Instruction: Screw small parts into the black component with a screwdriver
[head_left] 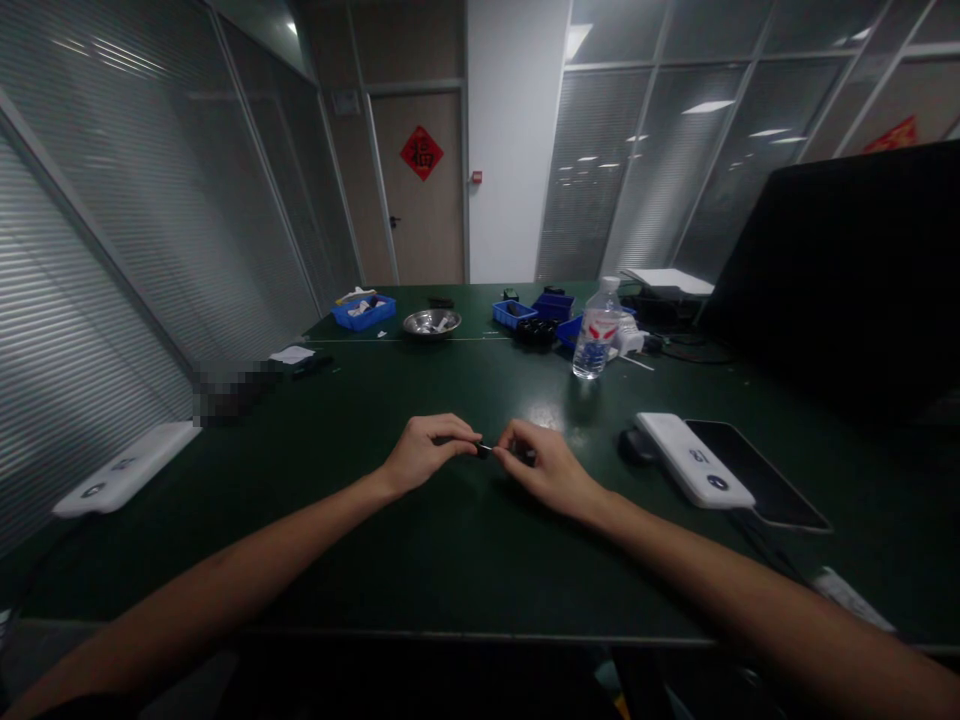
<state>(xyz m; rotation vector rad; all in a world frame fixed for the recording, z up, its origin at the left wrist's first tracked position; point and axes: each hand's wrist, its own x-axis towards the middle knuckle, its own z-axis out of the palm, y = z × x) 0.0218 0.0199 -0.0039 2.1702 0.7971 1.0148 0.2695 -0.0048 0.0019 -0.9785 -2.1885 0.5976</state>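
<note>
Over the middle of the green table [420,560], my left hand [427,455] pinches a small black piece [482,451] between thumb and fingers. A thin, shiny pin-like bit [490,448] bridges the narrow gap to my right hand [547,465]. The thumb and forefinger of that hand are closed at the bit's right end. Something dark shows under the right fingers, mostly hidden by them. Both hands are close to the tabletop, fingertips nearly meeting. The pieces are too small and dim to name their kind.
A water bottle [598,330] stands beyond my right hand. To the right lie a white power bank [694,460] and a phone [765,475]; another power bank [127,468] is far left. Behind are a metal bowl [432,334], blue trays [365,318] and a dark monitor [840,290].
</note>
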